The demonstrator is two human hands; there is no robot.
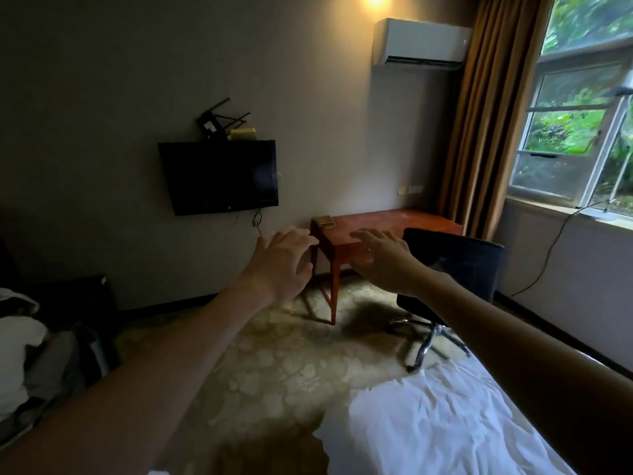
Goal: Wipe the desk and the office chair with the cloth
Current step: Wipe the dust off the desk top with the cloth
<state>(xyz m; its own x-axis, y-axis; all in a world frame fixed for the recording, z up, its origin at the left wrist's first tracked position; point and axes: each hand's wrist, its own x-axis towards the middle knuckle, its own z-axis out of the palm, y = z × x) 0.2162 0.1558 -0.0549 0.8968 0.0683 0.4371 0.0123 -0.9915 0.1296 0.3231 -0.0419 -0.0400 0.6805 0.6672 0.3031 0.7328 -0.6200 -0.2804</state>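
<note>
We identify the location as a bedroom of the guest-room kind. Indicators:
- a white, rumpled bed (445,423)
- a television (219,176) mounted on the wall (308,114)
- an air conditioner (421,41) high beside a brown curtain (486,114) and a window (575,132)
- a small wooden tabletop (411,221) with an office chair (462,265)
- patterned carpet (274,354)

Desk (387,224) at frame centre, against the wall; office chair (452,265) right of it (television (219,176) upper left).

glossy reddish wood desk (387,224); dark cloth chair (455,265) on shiny metal base.
</note>
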